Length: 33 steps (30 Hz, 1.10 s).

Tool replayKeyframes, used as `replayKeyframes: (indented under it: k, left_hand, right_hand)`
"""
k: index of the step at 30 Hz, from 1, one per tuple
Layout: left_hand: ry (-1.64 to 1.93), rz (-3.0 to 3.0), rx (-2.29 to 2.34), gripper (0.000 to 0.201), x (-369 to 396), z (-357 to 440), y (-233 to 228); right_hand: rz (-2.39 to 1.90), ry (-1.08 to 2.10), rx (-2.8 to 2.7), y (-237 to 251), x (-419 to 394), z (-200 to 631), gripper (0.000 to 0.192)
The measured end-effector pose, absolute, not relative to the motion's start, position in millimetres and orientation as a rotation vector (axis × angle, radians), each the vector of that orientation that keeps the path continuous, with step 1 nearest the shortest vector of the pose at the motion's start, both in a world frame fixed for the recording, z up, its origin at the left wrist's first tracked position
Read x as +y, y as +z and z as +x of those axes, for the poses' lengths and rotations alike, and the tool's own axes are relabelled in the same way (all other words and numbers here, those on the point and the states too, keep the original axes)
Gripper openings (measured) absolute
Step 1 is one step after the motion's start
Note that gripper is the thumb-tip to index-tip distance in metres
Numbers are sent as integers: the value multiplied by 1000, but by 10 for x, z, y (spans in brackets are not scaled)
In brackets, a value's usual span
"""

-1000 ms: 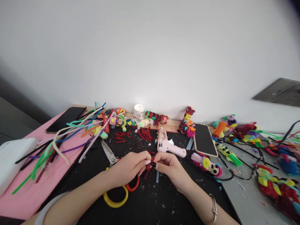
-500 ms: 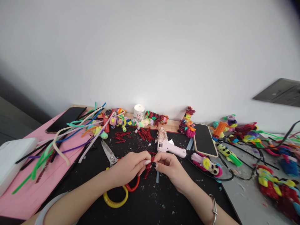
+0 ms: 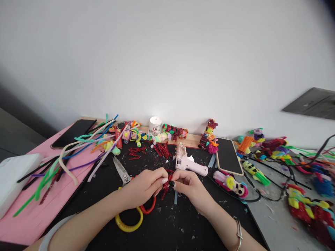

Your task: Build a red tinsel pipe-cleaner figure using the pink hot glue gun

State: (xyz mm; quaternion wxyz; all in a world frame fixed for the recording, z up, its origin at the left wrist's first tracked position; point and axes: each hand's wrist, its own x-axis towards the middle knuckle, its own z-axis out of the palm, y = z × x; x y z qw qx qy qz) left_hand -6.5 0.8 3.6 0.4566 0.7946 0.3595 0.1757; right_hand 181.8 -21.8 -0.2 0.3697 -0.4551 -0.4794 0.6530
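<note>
Head view: left hand (image 3: 143, 190) and right hand (image 3: 188, 188) meet over the black mat (image 3: 167, 226), both pinching a red glitter stem (image 3: 165, 187) btwn fingertips. Scissors (image 3: 125, 181) lie under the left wrist; pink glue gun (image 3: 188, 163) just behind the hands, phone (image 3: 228, 157) to its right.

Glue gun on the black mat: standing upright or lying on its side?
Lying on its side. The pink glue gun rests flat on the black mat, nozzle toward the wall, just beyond the right hand.
</note>
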Motion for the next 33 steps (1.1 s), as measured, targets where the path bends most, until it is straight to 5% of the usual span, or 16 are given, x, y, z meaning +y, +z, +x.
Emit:
replayKeyframes:
  k: [33]
  left_hand:
    - [422, 2030, 889, 23, 1, -70, 63]
  right_hand:
    - [-1160, 1686, -1305, -77, -219, 1825, 20]
